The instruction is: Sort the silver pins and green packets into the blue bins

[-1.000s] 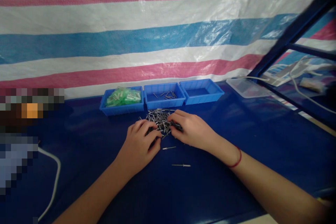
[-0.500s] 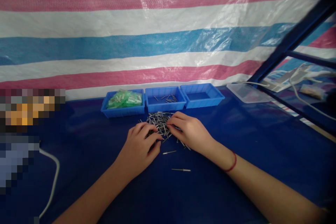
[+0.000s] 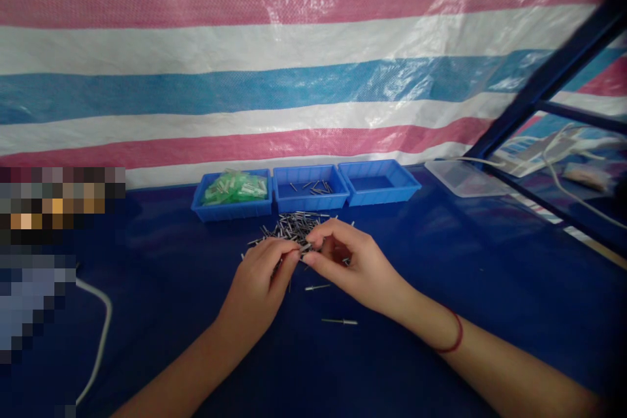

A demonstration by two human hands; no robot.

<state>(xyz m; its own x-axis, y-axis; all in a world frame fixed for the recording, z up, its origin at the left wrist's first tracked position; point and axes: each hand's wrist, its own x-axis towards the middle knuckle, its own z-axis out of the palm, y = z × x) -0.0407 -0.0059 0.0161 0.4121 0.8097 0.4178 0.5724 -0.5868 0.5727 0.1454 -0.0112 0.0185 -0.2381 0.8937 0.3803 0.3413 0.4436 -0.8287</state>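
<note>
A pile of thin metal rivets (image 3: 292,227) lies on the dark blue table in front of three blue bins. Over its near edge, my left hand (image 3: 267,274) is closed, thumb and fingertips pressed together on rivets. My right hand (image 3: 353,261) pinches rivets between thumb and index finger, its fingertips almost touching those of my left hand. How many rivets are held is too small to tell. Two loose rivets lie nearer to me, one (image 3: 317,287) just below the hands and another (image 3: 339,321) further down.
The left bin (image 3: 232,211) holds green plastic bags with metal pieces, the middle bin (image 3: 312,201) several rivets. Beside them are a right bin (image 3: 382,194) and a clear plastic lid (image 3: 460,178). A white cable (image 3: 105,313) curves at left; a dark metal frame (image 3: 548,81) slants at right.
My hands have come together over the pile, and their fingers have closed on rivets. More of the pile's left part shows. The view has shifted slightly.
</note>
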